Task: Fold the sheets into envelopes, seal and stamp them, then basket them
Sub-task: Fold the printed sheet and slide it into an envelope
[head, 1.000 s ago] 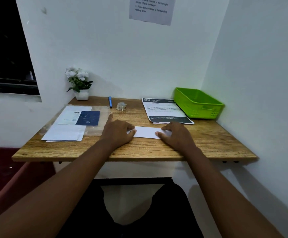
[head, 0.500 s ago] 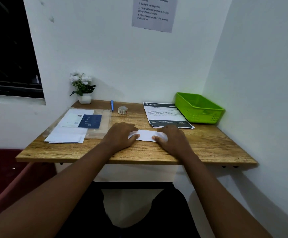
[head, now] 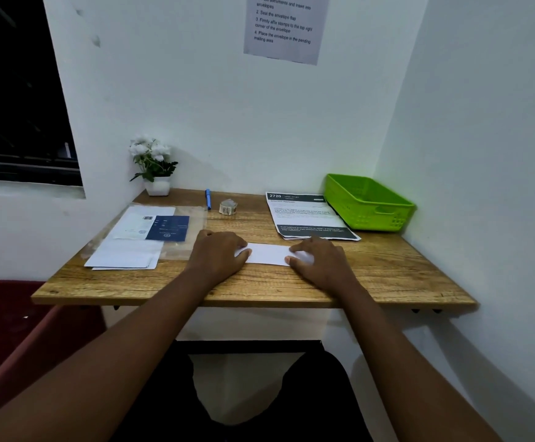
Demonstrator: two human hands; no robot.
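A folded white sheet (head: 268, 253) lies flat in the middle of the wooden desk (head: 387, 275). My left hand (head: 218, 255) presses on its left end and my right hand (head: 319, 261) presses on its right end, fingers flat on the paper. A stack of printed sheets (head: 307, 215) lies behind the right hand. The green basket (head: 368, 202) stands empty at the back right corner. White envelopes (head: 125, 258) lie at the left under a clear plastic sleeve with a blue card (head: 168, 228). A roll of stamps (head: 228, 207) sits at the back centre.
A blue pen (head: 208, 199) lies beside the roll. A small potted white flower (head: 153, 167) stands at the back left. An instruction sheet (head: 285, 27) hangs on the wall. Walls close in the desk behind and to the right; a red chair (head: 11, 330) sits lower left.
My right hand has slid left along the folded sheet, covering more of its right end. The camera has tilted up a little; the left hand stays in place.
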